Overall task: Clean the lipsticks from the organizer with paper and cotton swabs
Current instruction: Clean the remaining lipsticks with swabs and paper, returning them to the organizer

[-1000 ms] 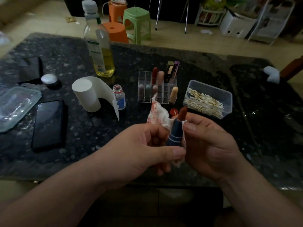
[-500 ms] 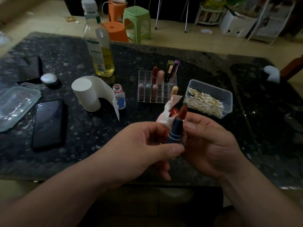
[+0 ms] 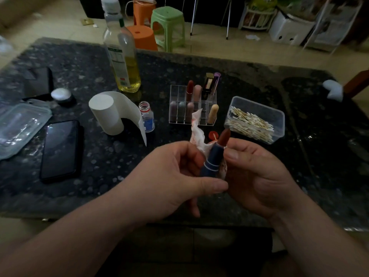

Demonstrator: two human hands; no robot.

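Note:
A dark blue lipstick (image 3: 214, 159) with its red-brown bullet extended stands tilted between my hands, above the table's near edge. My left hand (image 3: 175, 176) grips the tube's base with thumb and fingers. My right hand (image 3: 257, 174) holds a red-stained piece of paper (image 3: 197, 132) against the tube, thumb near the bullet. Behind them stands the clear organizer (image 3: 192, 105) with several lipsticks upright in its cells. A clear box of cotton swabs (image 3: 254, 120) sits to its right. The paper roll (image 3: 108, 113) stands at the left with a strip hanging loose.
On the dark stone table (image 3: 199, 62): an oil bottle (image 3: 122, 50), a small open vial (image 3: 147, 118), a red cap (image 3: 212, 135), a phone (image 3: 61, 148), a clear lid (image 3: 18, 124) and a small white-topped jar (image 3: 61, 95). Stools stand on the floor beyond.
The stained paper has shifted around the tube, its free end now sticking up to the left of the bullet. Both hands stay in much the same place.

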